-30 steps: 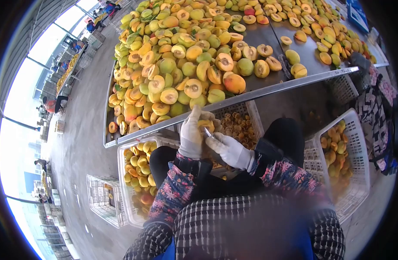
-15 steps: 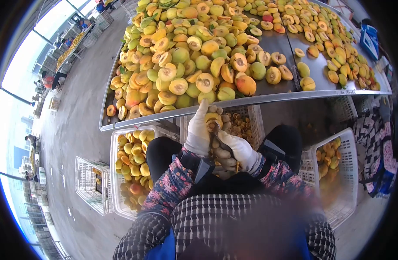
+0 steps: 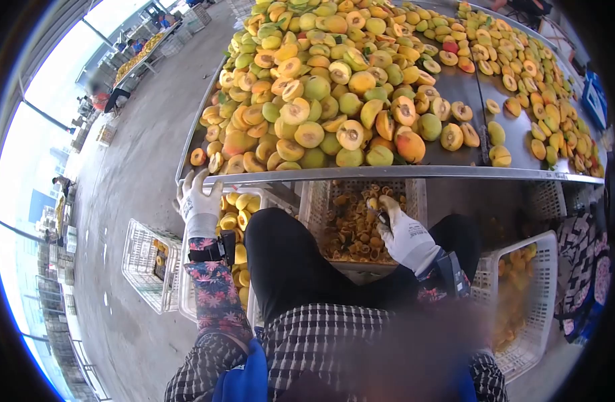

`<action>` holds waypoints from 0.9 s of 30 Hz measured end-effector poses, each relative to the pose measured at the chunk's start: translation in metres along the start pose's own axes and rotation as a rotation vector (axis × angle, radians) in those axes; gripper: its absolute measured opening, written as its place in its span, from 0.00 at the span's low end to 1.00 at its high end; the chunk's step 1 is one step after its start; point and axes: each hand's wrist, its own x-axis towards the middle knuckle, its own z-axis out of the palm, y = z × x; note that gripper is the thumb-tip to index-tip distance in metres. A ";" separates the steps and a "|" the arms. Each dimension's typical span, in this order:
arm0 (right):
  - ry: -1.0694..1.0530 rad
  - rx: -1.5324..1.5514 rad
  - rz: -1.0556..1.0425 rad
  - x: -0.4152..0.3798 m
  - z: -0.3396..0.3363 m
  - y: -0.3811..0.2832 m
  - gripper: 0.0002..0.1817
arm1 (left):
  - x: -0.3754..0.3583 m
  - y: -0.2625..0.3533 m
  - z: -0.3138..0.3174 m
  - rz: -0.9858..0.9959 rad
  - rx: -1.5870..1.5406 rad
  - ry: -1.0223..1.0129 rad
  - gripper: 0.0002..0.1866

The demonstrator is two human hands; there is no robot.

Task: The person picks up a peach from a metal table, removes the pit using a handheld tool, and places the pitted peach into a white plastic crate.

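My left hand (image 3: 200,204), in a white glove, is raised at the left corner of the table with its fingers spread. It holds nothing and is beside the crate of yellow peach halves (image 3: 238,213). My right hand (image 3: 411,238), also gloved, is closed around a small metal hand tool (image 3: 382,217) whose exact kind is hard to make out. That hand hangs over a crate (image 3: 315,201) between my knees, which contains brownish pits and scraps (image 3: 353,224). In front of me, a large heap of halved peaches (image 3: 307,100) covers much of the metal table (image 3: 448,94).
The table's raised metal rim (image 3: 300,175) runs just beyond my knees. A white crate (image 3: 150,268) stands on the floor at left, and another crate with peach halves (image 3: 542,288) is at right. People sit at other tables in the left background.
My hands were together around a peach half at the table edge. Now they are apart: the left has moved left and opened, the right has moved right over the pit crate.
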 end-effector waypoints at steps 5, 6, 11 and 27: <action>-0.041 -0.167 0.043 0.012 0.005 -0.004 0.28 | 0.015 0.062 0.020 0.082 -0.468 -0.201 0.23; -0.046 -0.154 0.042 0.012 0.005 -0.005 0.28 | 0.019 0.080 0.028 0.124 -0.401 -0.213 0.24; -0.065 -0.124 0.074 0.006 0.010 -0.003 0.31 | 0.032 0.129 0.057 0.039 -0.066 -0.304 0.34; 0.246 0.329 -0.322 0.032 -0.003 -0.069 0.16 | -0.019 0.181 0.011 -0.624 -2.406 -0.651 0.24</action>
